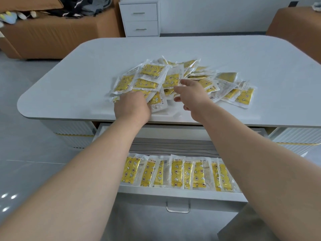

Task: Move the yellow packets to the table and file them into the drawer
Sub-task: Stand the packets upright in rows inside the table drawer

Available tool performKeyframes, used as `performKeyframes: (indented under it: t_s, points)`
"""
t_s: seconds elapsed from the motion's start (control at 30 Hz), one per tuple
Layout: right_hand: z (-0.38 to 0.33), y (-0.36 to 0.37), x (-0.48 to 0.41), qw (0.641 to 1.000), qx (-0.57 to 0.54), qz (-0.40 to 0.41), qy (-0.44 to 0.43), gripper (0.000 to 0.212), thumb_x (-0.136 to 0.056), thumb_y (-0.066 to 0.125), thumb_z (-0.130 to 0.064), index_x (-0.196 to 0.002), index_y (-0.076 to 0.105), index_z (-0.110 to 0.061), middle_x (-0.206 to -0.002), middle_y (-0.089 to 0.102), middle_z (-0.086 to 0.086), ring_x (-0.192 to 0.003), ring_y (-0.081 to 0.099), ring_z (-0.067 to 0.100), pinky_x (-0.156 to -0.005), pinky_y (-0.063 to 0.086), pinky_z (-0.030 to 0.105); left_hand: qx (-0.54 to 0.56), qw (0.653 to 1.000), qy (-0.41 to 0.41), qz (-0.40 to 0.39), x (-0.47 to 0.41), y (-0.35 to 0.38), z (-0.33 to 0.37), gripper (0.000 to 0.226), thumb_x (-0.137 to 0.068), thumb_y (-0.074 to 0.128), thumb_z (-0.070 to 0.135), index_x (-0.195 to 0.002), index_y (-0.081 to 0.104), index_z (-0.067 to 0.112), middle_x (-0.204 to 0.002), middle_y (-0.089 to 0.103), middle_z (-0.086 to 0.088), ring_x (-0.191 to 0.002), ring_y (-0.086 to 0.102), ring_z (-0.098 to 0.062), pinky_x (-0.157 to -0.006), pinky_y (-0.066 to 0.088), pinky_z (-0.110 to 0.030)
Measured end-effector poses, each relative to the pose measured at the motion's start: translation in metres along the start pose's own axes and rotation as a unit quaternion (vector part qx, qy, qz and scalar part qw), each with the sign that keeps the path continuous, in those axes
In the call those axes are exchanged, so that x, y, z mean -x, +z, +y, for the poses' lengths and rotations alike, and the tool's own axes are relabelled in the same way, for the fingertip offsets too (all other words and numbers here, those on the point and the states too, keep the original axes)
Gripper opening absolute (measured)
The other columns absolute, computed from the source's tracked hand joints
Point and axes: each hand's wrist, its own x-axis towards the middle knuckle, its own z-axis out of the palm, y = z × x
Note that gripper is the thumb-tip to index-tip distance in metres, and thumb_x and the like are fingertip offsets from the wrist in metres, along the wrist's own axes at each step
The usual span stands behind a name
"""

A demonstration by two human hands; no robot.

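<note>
Head view. Shows a white table (104,58) with a loose pile of yellow packets (152,70) heaped at its middle. Clear wrappers with yellow star-and-moon print, overlapping at all angles, the far part of the heap blurred. Shows the drawer (182,194) below the near edge of the table pulled open toward the camera, a metal handle (178,208) on its front. Inside, against the front wall, a filed row (176,173) of the same packets standing on edge side by side, spanning the gap between the two forearms. Behind the row, bare grey lining (173,146).

Both bare arms stretched over the open drawer to the pile. Left hand (132,106) down on the near left edge of the pile, back of the hand up, fingers bent under and hidden. Touching packets there, with a couple sticking out just to its right; whether gripping them, cannot tell. Right hand (191,96) near the middle of the heap, fingers spread and relaxed, holding nothing, blurred at the tips. Whether above or touching the packets, cannot tell.

Beyond the table, a small white cabinet (140,20) with two drawers against the wall. To the left, a cardboard box (52,35) with dark clothing (83,6) in it. To the right, another brown box (295,23). Pale grey floor (26,145) all around.
</note>
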Motion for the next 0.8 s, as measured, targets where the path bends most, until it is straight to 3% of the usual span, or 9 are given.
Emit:
performKeyframes:
  t_s: [0.07, 0.1, 0.2, 0.3, 0.43, 0.53, 0.63, 0.7, 0.8]
  points:
    - [0.002, 0.002, -0.002, 0.998, 0.044, 0.019, -0.028, 0.056, -0.1, 0.057, -0.027, -0.153, 0.041, -0.024, -0.146, 0.042, 0.001, -0.107, 0.066, 0.02, -0.069, 0.047, 0.027, 0.0, 1.0, 0.005, 0.015, -0.001, 0.001, -0.001, 0.017, -0.095, 0.055, 0.033, -0.089, 0.06, 0.018, -0.099, 0.063, -0.006, -0.098, 0.057, -0.031, -0.067, 0.041, -0.035]
    - [0.001, 0.003, -0.001, 0.998, 0.054, 0.019, -0.035, 0.056, -0.1, 0.057, -0.027, -0.153, 0.04, -0.023, -0.148, 0.039, 0.0, -0.107, 0.066, 0.021, -0.071, 0.048, 0.027, 0.003, 1.0, 0.006, 0.02, -0.002, 0.001, -0.002, 0.016, -0.095, 0.053, 0.03, -0.089, 0.062, 0.018, -0.097, 0.064, -0.006, -0.095, 0.057, -0.031, -0.065, 0.04, -0.034]
    - [-0.003, 0.002, 0.001, 1.0, 0.012, -0.028, -0.001, 0.046, -0.104, 0.053, -0.025, -0.149, 0.047, -0.018, -0.119, 0.062, 0.002, -0.096, 0.073, 0.017, -0.051, 0.034, 0.022, 0.011, 0.999, 0.013, 0.028, -0.001, 0.001, -0.005, 0.018, -0.09, 0.052, 0.016, -0.091, 0.068, 0.022, -0.092, 0.066, -0.004, -0.084, 0.055, -0.029, -0.061, 0.038, -0.032]
    - [-0.005, 0.004, 0.005, 0.996, -0.061, -0.05, 0.044, 0.041, -0.107, 0.049, -0.026, -0.146, 0.049, -0.013, -0.101, 0.057, -0.007, -0.083, 0.077, 0.014, -0.05, 0.022, 0.028, 0.014, 0.998, 0.051, 0.039, 0.001, 0.001, -0.008, 0.02, -0.091, 0.056, 0.015, -0.092, 0.074, 0.023, -0.086, 0.067, -0.003, -0.083, 0.057, -0.028, -0.056, 0.037, -0.028]
    - [-0.007, 0.005, 0.012, 0.994, -0.085, -0.033, 0.056, 0.042, -0.107, 0.048, -0.028, -0.147, 0.047, -0.013, -0.094, 0.051, -0.013, -0.083, 0.077, 0.014, -0.051, 0.021, 0.028, 0.05, 0.995, 0.08, 0.035, 0.005, -0.001, -0.009, 0.017, -0.093, 0.062, 0.02, -0.097, 0.077, 0.025, -0.093, 0.072, -0.002, -0.09, 0.065, -0.028, -0.066, 0.051, -0.032]
    - [-0.008, 0.0, 0.016, 0.994, -0.1, -0.011, 0.046, 0.04, -0.107, 0.049, -0.028, -0.145, 0.05, -0.015, -0.092, 0.049, -0.016, -0.084, 0.075, 0.013, -0.05, 0.027, 0.026, 0.111, 0.989, 0.08, 0.05, 0.012, -0.004, -0.011, 0.014, -0.095, 0.061, 0.018, -0.096, 0.075, 0.019, -0.092, 0.071, -0.004, -0.085, 0.064, -0.029, -0.068, 0.052, -0.035]
    - [-0.006, -0.005, 0.019, 0.99, -0.135, 0.017, 0.033, 0.038, -0.106, 0.052, -0.027, -0.142, 0.054, -0.018, -0.097, 0.054, -0.016, -0.087, 0.071, 0.012, -0.053, 0.044, 0.025, 0.173, 0.978, 0.074, 0.09, 0.016, -0.007, -0.011, 0.014, -0.099, 0.058, 0.018, -0.09, 0.067, 0.013, -0.089, 0.065, -0.002, -0.081, 0.059, -0.025, -0.066, 0.04, -0.031]
    - [-0.005, -0.01, 0.019, 0.985, -0.166, 0.035, 0.021, 0.038, -0.104, 0.054, -0.024, -0.141, 0.057, -0.018, -0.102, 0.059, -0.012, -0.097, 0.068, 0.014, -0.066, 0.057, 0.029, 0.202, 0.97, 0.071, 0.118, 0.019, -0.011, -0.009, 0.016, -0.102, 0.054, 0.017, -0.087, 0.058, 0.01, -0.089, 0.06, -0.002, -0.082, 0.055, -0.023, -0.066, 0.036, -0.03]
    - [-0.002, -0.018, 0.02, 0.976, -0.209, 0.063, 0.008, 0.038, -0.102, 0.055, -0.017, -0.14, 0.059, -0.017, -0.107, 0.061, -0.006, -0.109, 0.063, 0.016, -0.084, 0.06, 0.032, 0.237, 0.961, 0.051, 0.129, 0.022, -0.017, -0.005, 0.014, -0.105, 0.046, 0.017, -0.092, 0.048, 0.012, -0.092, 0.054, -0.003, -0.081, 0.05, -0.022, -0.066, 0.033, -0.03]
